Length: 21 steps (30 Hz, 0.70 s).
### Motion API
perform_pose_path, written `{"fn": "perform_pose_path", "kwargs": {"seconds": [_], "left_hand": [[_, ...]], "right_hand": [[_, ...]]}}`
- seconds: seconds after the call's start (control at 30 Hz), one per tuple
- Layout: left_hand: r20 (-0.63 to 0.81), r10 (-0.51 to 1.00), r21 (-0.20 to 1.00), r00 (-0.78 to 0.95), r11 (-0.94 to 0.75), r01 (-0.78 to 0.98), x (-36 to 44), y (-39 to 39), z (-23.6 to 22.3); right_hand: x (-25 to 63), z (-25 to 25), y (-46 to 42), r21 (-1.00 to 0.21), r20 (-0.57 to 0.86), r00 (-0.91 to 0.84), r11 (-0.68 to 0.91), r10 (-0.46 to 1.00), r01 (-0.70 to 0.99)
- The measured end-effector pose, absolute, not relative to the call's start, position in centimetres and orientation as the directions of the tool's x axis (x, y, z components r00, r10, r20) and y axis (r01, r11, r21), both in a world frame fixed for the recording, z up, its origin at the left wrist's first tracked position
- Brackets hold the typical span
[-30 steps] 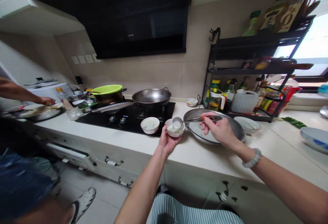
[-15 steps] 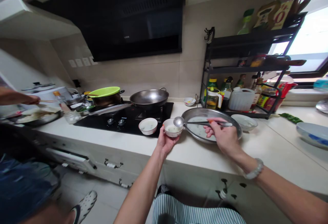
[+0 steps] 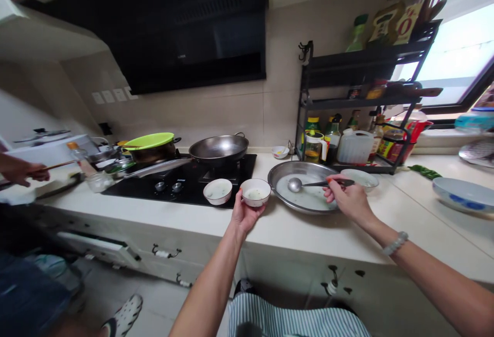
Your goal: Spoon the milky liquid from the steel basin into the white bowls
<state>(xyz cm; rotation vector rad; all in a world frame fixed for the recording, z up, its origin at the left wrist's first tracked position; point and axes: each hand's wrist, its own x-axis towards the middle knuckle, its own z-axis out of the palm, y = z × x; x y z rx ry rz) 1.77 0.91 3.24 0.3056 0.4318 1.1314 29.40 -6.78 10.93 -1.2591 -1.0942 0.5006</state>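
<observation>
My left hand (image 3: 246,215) grips a small white bowl (image 3: 255,193) from its near left side; whitish liquid with green bits is in it. Just left of it, a second small bowl (image 3: 217,192) of similar liquid stands at the front edge of the hob. My right hand (image 3: 345,196) is closed round the dark handle of a ladle (image 3: 295,184). The ladle's round metal head is over the left part of a wide steel basin (image 3: 275,193) of whitish liquid; whether it touches the liquid I cannot tell.
A wok (image 3: 218,147) and a pot under a lime-green basin (image 3: 150,140) stand on the hob (image 3: 185,193). Behind the steel basin rises a black rack (image 3: 347,103) with bottles. At far left, another person's hand (image 3: 29,171) holds chopsticks. A blue-and-white bowl (image 3: 463,195) sits at right.
The ladle has moved right, from over the held bowl to over the steel basin. The held bowl looks fuller than a second ago. The other person's hand has shifted left in view.
</observation>
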Motion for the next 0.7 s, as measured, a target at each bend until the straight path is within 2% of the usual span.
{"fn": "perform_pose_path", "kwargs": {"seconds": [0.13, 0.33, 0.47, 0.7], "left_hand": [[-0.180, 0.919, 0.443, 0.350, 0.393, -0.806, 1.8, 0.8, 3.3], [-0.193, 0.916, 0.448, 0.353, 0.402, -0.798, 1.8, 0.9, 3.2], [-0.191, 0.917, 0.447, 0.351, 0.400, -0.800, 1.8, 0.9, 3.3], [-0.190, 0.917, 0.448, 0.350, 0.398, -0.801, 1.9, 0.7, 3.6]], "right_hand": [[29.2, 10.0, -6.7, -0.918, 0.379, 0.381, 0.292, 0.843, 0.267], [29.8, 10.9, -6.5, -0.970, 0.239, 0.526, 0.224, 0.816, 0.093], [30.5, 11.2, -6.3, -0.972, 0.163, 0.592, 0.233, 0.789, -0.043], [31.4, 11.6, -6.2, -0.965, 0.127, 0.627, 0.243, 0.768, -0.103]]}}
